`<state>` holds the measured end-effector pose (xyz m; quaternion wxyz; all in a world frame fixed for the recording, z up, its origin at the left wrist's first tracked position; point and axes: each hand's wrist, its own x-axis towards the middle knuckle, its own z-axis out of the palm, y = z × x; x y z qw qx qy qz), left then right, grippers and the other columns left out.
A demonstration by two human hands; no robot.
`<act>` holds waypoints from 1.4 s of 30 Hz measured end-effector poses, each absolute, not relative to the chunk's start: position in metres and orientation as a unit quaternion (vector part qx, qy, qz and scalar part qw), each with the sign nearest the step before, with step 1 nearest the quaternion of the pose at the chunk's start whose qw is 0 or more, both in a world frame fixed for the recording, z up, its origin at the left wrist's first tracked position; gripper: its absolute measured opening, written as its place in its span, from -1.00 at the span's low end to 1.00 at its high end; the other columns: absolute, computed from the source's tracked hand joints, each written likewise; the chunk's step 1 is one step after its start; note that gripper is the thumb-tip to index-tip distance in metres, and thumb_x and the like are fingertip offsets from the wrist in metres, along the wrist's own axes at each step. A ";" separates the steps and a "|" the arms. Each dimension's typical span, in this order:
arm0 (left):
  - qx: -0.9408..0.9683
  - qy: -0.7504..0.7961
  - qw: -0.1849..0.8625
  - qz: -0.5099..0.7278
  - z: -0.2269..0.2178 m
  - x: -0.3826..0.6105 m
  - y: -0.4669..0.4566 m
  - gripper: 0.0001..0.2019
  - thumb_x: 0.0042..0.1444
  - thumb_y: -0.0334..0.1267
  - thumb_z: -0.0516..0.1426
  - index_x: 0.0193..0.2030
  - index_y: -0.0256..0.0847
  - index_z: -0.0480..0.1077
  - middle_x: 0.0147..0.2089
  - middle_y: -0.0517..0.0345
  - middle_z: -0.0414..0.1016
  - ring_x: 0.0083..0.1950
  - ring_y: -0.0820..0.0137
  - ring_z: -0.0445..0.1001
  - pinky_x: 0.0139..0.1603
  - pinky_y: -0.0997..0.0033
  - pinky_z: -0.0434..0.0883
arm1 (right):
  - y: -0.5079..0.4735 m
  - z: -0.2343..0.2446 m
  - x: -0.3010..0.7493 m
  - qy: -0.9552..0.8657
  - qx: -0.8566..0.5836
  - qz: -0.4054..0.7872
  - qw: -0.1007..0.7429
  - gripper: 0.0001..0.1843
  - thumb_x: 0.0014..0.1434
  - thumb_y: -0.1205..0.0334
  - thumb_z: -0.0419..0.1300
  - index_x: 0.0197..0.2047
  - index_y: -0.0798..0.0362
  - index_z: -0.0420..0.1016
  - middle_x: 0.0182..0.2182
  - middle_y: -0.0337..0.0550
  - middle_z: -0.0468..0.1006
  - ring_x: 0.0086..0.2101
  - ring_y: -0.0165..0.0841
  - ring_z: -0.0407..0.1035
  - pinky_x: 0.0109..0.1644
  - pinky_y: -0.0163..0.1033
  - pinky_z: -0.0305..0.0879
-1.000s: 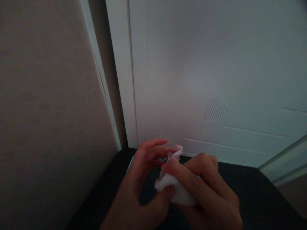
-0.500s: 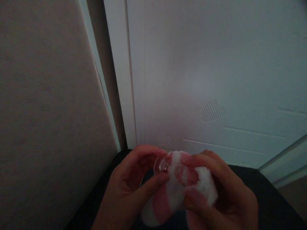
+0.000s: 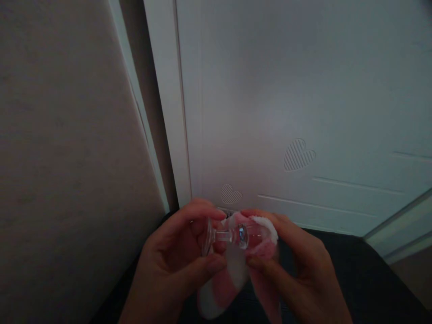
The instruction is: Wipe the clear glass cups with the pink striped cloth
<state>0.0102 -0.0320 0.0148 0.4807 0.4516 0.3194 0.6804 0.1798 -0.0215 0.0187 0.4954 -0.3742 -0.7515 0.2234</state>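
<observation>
A small clear stemmed glass [image 3: 224, 236] lies sideways between my hands, its round foot to the left and its wider end to the right. My left hand [image 3: 182, 256] pinches the foot between thumb and fingers. A fluffy pink-and-white striped cloth [image 3: 222, 288], sock-like in shape, wraps the back and right end of the glass and hangs below it. Closed on this cloth at the glass's right end is my right hand [image 3: 293, 261]. The far tip of the glass is hidden in the folds.
Behind the hands stands a white panel [image 3: 249, 112] with engraved hearts and lines. A beige wall [image 3: 67, 135] rises on the left, with a pale trim strip beside it. Under the hands is a dark surface [image 3: 354, 270].
The glass's stem and knob now show, where the cloth covered them before. My right hand has moved left and the cloth's white fluffy edge has turned toward the glass.
</observation>
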 end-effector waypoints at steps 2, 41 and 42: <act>0.447 0.323 0.482 0.681 0.013 0.011 -0.033 -0.77 -0.16 -0.36 0.40 -0.33 0.00 0.57 -0.31 0.31 0.47 -0.33 0.49 0.43 -0.35 0.65 0.42 | -0.022 0.019 0.180 -0.746 -0.374 0.233 0.499 -0.62 0.07 0.32 0.33 -0.02 -0.15 0.56 -0.20 -0.35 0.65 -0.18 -0.35 0.52 -0.12 -0.31 0.37; 0.333 0.339 0.574 0.667 0.012 0.010 -0.019 -0.83 -0.06 -0.29 0.37 -0.34 -0.12 0.47 -0.48 0.34 0.55 -0.48 0.58 0.47 -0.48 0.73 0.39 | -0.012 0.005 0.173 -0.622 -0.479 0.247 0.568 -0.95 0.21 0.21 0.22 -0.26 -0.13 0.40 -0.41 -0.41 0.52 -0.40 -0.44 0.41 -0.37 -0.38 0.28; 0.340 0.340 0.574 0.663 0.012 0.011 -0.019 -0.85 -0.05 -0.31 0.36 -0.39 -0.14 0.46 -0.50 0.36 0.51 -0.51 0.61 0.42 -0.47 0.74 0.38 | -0.013 0.006 0.173 -0.626 -0.477 0.237 0.569 -0.95 0.21 0.23 0.21 -0.27 -0.13 0.40 -0.43 -0.41 0.50 -0.42 -0.45 0.40 -0.40 -0.39 0.27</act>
